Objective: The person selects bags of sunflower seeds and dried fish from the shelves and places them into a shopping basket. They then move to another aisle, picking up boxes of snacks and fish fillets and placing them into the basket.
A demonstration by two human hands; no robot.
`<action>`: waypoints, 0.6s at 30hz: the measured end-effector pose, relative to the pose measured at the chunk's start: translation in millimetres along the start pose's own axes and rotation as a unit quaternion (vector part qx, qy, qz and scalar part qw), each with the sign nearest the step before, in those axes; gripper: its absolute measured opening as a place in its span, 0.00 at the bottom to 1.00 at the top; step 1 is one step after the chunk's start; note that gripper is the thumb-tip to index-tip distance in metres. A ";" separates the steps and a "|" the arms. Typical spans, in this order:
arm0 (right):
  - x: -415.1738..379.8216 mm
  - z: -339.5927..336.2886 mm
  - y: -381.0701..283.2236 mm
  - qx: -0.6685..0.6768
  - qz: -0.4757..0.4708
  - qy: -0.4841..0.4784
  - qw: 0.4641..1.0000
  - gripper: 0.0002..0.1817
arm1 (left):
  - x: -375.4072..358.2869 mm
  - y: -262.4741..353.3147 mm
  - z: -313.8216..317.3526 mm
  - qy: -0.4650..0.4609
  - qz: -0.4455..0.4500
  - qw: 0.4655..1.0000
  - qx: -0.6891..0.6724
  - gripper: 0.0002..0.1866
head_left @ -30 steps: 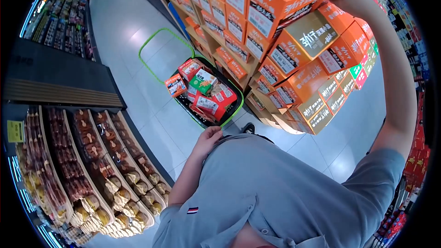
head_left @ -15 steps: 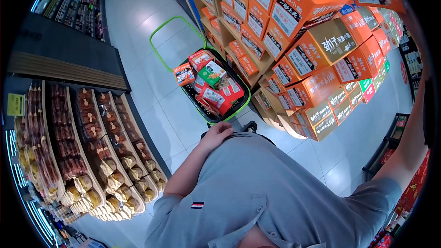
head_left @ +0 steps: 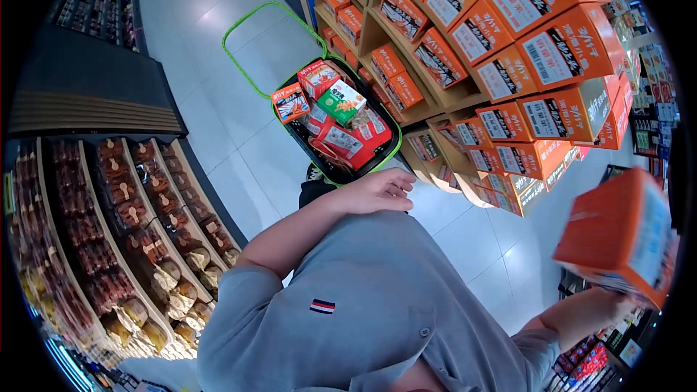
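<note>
At the right edge, my right hand [head_left: 604, 309] grips an orange cardboard box [head_left: 599, 221] from below, with its fingers partly hidden behind it. The box is tilted, slightly blurred, and apart from the stacked shelf boxes. My left hand [head_left: 381, 190] hovers in front of my belly, fingers loosely bent and a little apart, with nothing in it. Just beyond it on the floor stands a black shopping basket with a green rim [head_left: 398, 141]. Inside are a green and white box [head_left: 341, 104], an orange box [head_left: 290, 104], a red box [head_left: 318, 78] and red packages.
Wooden shelving [head_left: 435, 110] full of orange boxes [head_left: 537, 51] rises at the upper right, close to the basket. On the left, a sloped display holds rows of packaged food [head_left: 127, 189]. Tiled floor [head_left: 232, 138] runs between them. The basket's green handle [head_left: 226, 36] leans outward.
My right arm has come down from the top of the box stack with an orange box in hand. My left hand has moved right, away from my waist. The view has turned somewhat.
</note>
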State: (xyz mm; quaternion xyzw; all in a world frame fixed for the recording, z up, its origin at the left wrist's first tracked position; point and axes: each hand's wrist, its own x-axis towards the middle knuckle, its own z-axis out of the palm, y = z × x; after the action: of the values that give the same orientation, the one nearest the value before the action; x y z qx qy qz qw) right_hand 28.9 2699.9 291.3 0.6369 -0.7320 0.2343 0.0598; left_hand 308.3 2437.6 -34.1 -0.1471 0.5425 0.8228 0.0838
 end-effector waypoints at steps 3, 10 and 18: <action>20.5 140.0 -65.3 0.455 0.282 -0.022 0.844 0.51 | -26.8 24.2 -41.5 -0.127 0.040 0.986 -0.099 0.44; 54.3 398.1 -104.9 0.519 0.493 -0.103 0.691 0.47 | -66.8 -7.8 -138.7 0.023 -0.004 0.988 -0.156 0.45; 59.1 465.6 -124.5 0.485 0.576 -0.128 0.645 0.48 | -66.9 -57.4 -186.9 0.068 -0.130 0.963 -0.228 0.32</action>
State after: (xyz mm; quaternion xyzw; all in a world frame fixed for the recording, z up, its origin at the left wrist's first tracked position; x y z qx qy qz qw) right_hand 236.0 2441.4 -63.8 0.0483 -0.7332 0.4589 -0.4995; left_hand 416.8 2290.4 -130.5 -0.2868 0.3214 0.8948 0.1172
